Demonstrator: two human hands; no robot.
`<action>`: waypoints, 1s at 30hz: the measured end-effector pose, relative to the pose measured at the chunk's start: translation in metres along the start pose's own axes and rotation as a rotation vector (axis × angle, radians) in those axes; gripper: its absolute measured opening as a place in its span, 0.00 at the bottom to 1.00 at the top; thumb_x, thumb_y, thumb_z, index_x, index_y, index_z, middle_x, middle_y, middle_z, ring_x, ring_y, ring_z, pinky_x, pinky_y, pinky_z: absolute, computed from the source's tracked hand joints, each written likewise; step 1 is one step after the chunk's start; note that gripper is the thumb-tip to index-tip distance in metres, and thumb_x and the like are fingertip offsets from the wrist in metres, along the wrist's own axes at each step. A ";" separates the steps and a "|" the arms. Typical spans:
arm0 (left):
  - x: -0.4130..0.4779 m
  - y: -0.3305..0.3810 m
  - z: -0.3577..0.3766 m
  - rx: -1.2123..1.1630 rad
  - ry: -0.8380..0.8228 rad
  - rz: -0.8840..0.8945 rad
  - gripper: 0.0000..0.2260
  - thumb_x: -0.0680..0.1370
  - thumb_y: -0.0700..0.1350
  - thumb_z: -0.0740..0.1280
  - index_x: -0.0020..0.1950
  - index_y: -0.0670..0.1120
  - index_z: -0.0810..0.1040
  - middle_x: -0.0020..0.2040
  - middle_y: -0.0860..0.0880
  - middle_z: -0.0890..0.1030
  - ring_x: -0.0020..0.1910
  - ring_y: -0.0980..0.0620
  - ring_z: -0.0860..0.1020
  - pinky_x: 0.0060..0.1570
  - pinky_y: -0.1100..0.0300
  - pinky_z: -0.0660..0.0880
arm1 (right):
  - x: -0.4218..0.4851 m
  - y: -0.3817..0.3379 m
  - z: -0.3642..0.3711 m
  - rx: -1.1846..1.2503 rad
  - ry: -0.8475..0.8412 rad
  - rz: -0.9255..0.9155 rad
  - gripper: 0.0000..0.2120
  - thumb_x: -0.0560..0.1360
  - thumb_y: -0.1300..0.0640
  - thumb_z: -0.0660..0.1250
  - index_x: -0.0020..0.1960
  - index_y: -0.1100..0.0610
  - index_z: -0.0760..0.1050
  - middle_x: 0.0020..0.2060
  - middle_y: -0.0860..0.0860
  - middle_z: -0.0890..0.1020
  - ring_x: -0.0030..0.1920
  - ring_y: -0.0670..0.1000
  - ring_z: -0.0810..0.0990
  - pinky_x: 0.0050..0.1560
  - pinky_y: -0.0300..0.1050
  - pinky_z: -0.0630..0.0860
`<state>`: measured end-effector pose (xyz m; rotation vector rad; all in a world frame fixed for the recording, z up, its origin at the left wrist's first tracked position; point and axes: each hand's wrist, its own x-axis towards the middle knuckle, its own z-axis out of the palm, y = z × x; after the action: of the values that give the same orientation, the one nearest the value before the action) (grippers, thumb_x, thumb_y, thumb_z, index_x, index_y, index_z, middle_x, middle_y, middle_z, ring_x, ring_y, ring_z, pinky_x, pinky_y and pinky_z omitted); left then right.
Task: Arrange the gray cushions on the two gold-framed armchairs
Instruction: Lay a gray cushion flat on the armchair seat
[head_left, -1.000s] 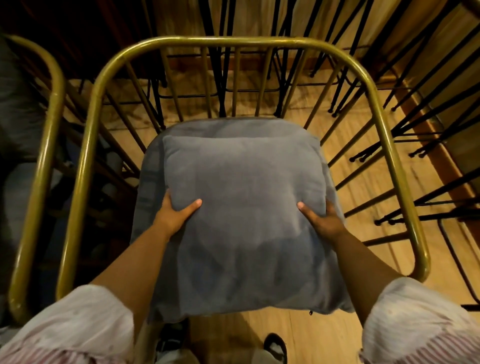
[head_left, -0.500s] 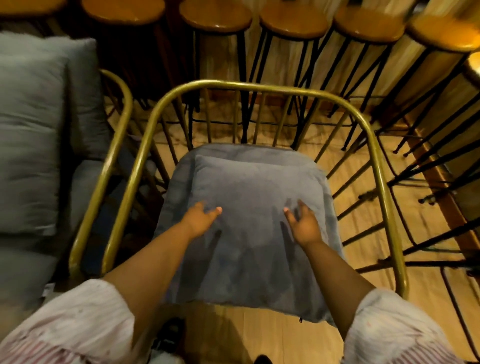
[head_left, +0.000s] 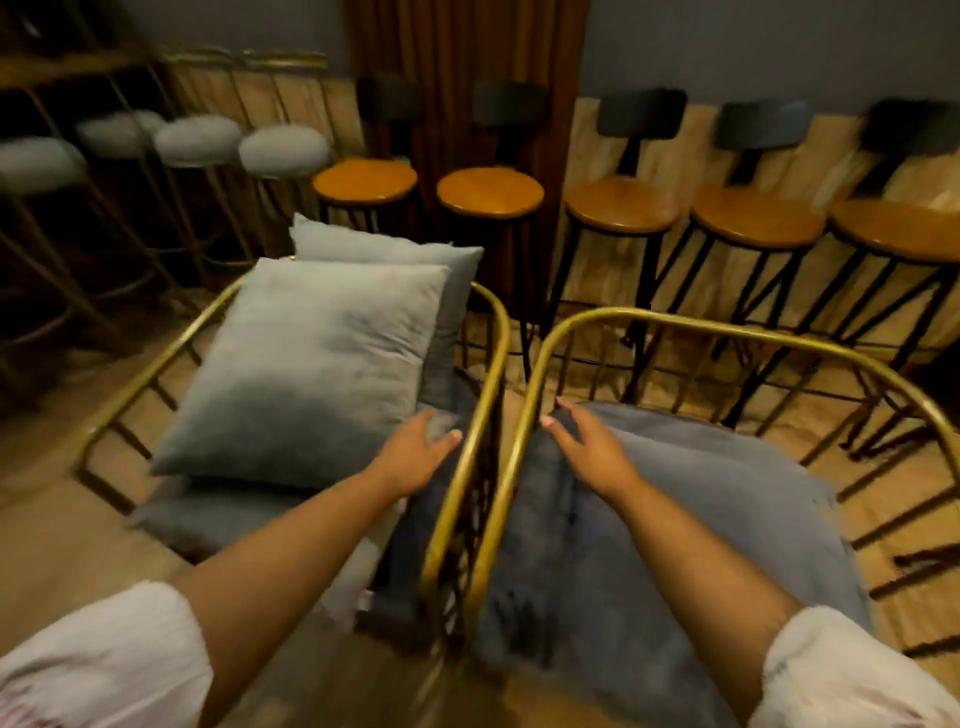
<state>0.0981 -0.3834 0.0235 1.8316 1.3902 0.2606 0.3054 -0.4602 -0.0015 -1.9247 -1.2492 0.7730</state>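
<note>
Two gold-framed armchairs stand side by side. The left armchair (head_left: 488, 343) holds a gray cushion (head_left: 317, 364) lying tilted on top, a second gray cushion (head_left: 415, 249) behind it and a seat cushion (head_left: 208, 514) beneath. On the right armchair (head_left: 727, 322) lies a flat gray cushion (head_left: 701, 509). My left hand (head_left: 415, 454), fingers apart and empty, is over the left chair beside the tilted cushion's lower right corner. My right hand (head_left: 592, 447), fingers spread and empty, rests at the flat cushion's far left corner.
A row of round wooden bar stools (head_left: 491, 192) with black legs and backrests lines the far wall. Several gray fluffy stools (head_left: 283, 150) on gold legs stand at the back left. The floor is wood; the two chair frames nearly touch.
My view has swung up and left, bringing the left armchair in. Both hands left the flat cushion's middle and moved left; my left hand crossed over to the left chair.
</note>
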 end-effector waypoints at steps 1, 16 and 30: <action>0.006 -0.010 -0.022 -0.010 0.017 -0.001 0.27 0.79 0.50 0.62 0.75 0.40 0.61 0.72 0.38 0.69 0.71 0.42 0.69 0.68 0.56 0.64 | 0.009 -0.016 0.013 0.015 0.008 -0.002 0.25 0.78 0.51 0.62 0.71 0.61 0.64 0.70 0.59 0.70 0.72 0.56 0.66 0.69 0.43 0.61; 0.145 -0.177 -0.248 -0.276 0.275 -0.296 0.30 0.77 0.60 0.58 0.76 0.47 0.58 0.75 0.40 0.65 0.71 0.37 0.67 0.70 0.43 0.64 | 0.191 -0.116 0.199 0.265 -0.001 0.204 0.42 0.69 0.35 0.66 0.75 0.56 0.59 0.71 0.54 0.68 0.72 0.57 0.66 0.70 0.54 0.65; 0.298 -0.226 -0.274 -0.520 0.156 -0.296 0.38 0.70 0.64 0.68 0.75 0.50 0.62 0.69 0.49 0.72 0.66 0.46 0.72 0.60 0.55 0.69 | 0.311 -0.095 0.239 0.309 0.243 0.313 0.65 0.54 0.35 0.76 0.76 0.47 0.37 0.77 0.55 0.52 0.75 0.58 0.56 0.74 0.56 0.58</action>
<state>-0.1139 0.0232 -0.0415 1.1866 1.5060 0.5606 0.1803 -0.0882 -0.0939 -1.9081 -0.6488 0.8057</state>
